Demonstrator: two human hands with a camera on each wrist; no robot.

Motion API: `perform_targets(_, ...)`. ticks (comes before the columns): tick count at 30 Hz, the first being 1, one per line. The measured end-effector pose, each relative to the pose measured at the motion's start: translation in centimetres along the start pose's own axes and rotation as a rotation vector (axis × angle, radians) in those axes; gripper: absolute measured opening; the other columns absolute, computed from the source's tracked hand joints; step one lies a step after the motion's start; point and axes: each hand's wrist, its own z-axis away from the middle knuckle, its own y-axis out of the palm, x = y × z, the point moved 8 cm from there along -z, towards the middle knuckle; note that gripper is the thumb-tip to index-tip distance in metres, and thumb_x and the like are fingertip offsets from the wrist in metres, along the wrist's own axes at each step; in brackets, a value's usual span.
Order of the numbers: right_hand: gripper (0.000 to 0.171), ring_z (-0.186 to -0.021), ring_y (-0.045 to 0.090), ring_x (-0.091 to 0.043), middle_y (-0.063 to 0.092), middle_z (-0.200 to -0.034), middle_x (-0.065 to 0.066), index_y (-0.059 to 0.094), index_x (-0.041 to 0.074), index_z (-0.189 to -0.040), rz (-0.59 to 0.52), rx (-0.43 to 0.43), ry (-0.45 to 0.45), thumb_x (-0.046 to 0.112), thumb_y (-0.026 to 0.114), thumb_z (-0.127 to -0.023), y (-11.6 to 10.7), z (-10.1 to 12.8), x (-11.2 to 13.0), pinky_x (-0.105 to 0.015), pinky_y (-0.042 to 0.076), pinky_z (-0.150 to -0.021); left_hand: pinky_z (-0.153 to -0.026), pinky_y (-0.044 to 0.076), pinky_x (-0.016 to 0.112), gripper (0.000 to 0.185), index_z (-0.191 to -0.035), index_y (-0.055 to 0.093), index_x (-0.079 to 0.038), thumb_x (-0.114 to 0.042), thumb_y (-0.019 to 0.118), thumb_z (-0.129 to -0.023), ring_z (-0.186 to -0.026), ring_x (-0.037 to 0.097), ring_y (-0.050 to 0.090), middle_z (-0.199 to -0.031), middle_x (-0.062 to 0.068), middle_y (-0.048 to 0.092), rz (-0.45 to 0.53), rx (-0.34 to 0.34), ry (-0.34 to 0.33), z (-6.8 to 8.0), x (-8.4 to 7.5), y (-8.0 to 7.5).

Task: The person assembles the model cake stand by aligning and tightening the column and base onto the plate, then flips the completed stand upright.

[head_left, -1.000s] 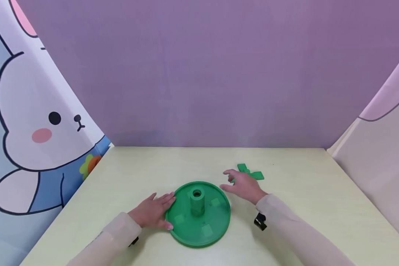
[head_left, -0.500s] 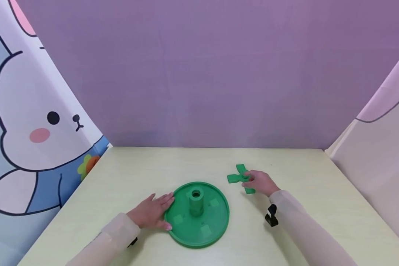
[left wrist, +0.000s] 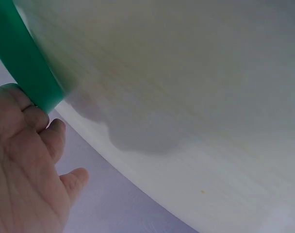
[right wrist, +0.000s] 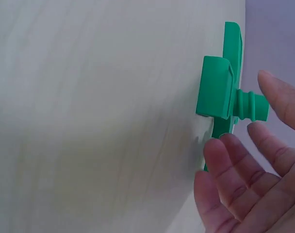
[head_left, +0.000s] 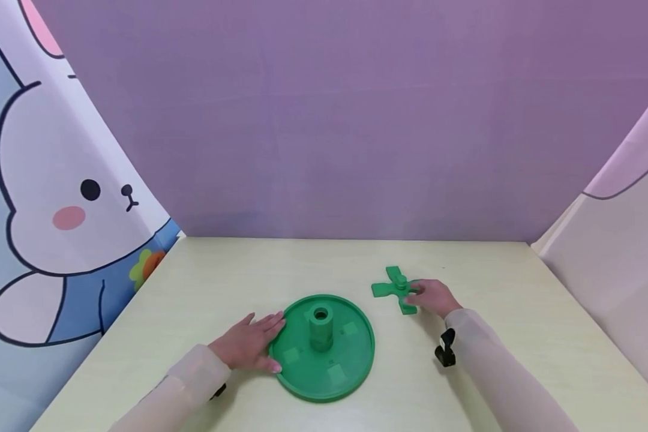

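Note:
A round green disc (head_left: 351,360) with a raised rim lies on the table, and a hollow green post (head_left: 321,331) stands upright at its middle. My left hand (head_left: 246,346) rests on the disc's left rim with fingers spread; the left wrist view shows its fingers against the green edge (left wrist: 26,58). Farther back to the right lies a green cross-shaped piece (head_left: 382,290) with a short ridged stub (right wrist: 252,105) at its centre. Around the cross's right side is my right hand (head_left: 433,298). Its thumb and fingers are spread near the stub, with a gap visible in the right wrist view.
The pale table (head_left: 237,270) ends at a purple cloth wall (head_left: 324,150) behind. A printed rabbit panel (head_left: 48,168) slopes along the left, and a pale cloth (head_left: 621,270) closes the right side. A black wrist strap (head_left: 446,348) hangs below the right cuff.
My right hand has gone from between the disc and the cross piece to the cross's right side, uncovering its left and near arms. The left hand and disc stay put.

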Motion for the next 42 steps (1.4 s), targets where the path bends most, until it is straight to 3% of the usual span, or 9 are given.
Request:
perform_targets(9, 0.048, -0.116, 0.054, -0.046, 0.058, -0.126, -0.03, 0.06, -0.012, -0.121, 0.036, 0.018, 0.021, 0.021, 0.071, -0.087, 0.1, 0.1, -0.2, -0.053, 0.045, -0.097, -0.109, 0.032, 0.058, 0.092, -0.145, 0.039, 0.004, -0.06, 0.063, -0.083, -0.138, 0.033, 0.04, -0.153, 0.017, 0.036, 0.0, 0.005, -0.005, -0.1, 0.1, 0.3)
perform_targets(16, 0.05, -0.117, 0.053, -0.046, 0.058, -0.125, -0.031, 0.06, -0.015, -0.119, 0.05, 0.027, 0.015, 0.02, 0.072, -0.085, 0.6, 0.0, -0.1, -0.052, 0.045, -0.097, -0.108, 0.033, 0.057, 0.092, -0.144, 0.042, 0.004, -0.061, 0.062, -0.083, -0.135, 0.032, 0.044, -0.152, 0.017, 0.039, -0.064, -0.019, 0.012, -0.1, 0.0, -0.1)
perform_targets(29, 0.055, -0.117, 0.053, -0.045, 0.057, -0.126, -0.031, 0.058, -0.016, -0.12, 0.084, 0.038, 0.041, 0.021, 0.074, -0.082, 1.3, -0.7, -0.6, -0.052, 0.044, -0.099, -0.107, 0.036, 0.056, 0.092, -0.143, 0.044, 0.003, -0.062, 0.063, -0.082, -0.134, 0.031, 0.046, -0.151, 0.016, 0.041, -0.095, -0.026, 0.01, 0.0, 0.0, 0.0)
perform_targets(37, 0.056, -0.123, 0.048, -0.046, 0.05, -0.135, -0.032, 0.053, -0.016, -0.128, 0.112, 0.081, 0.043, 0.013, 0.064, -0.082, 1.3, -0.9, -0.7, -0.054, 0.042, -0.102, -0.108, 0.035, 0.057, 0.091, -0.143, 0.044, 0.003, -0.061, 0.063, -0.082, -0.135, 0.032, 0.045, -0.151, 0.017, 0.04, -0.082, -0.028, 0.009, 0.2, 0.0, -0.1)
perform_targets(42, 0.054, -0.107, 0.057, -0.038, 0.055, -0.128, -0.031, 0.054, -0.014, -0.128, 0.154, 0.112, -0.016, 0.01, 0.064, -0.08, 0.7, -0.5, -1.1, -0.051, 0.047, -0.094, -0.108, 0.034, 0.057, 0.09, -0.143, 0.044, 0.004, -0.061, 0.062, -0.083, -0.135, 0.031, 0.044, -0.151, 0.017, 0.041, -0.073, -0.03, 0.017, 0.0, -0.3, -0.2)
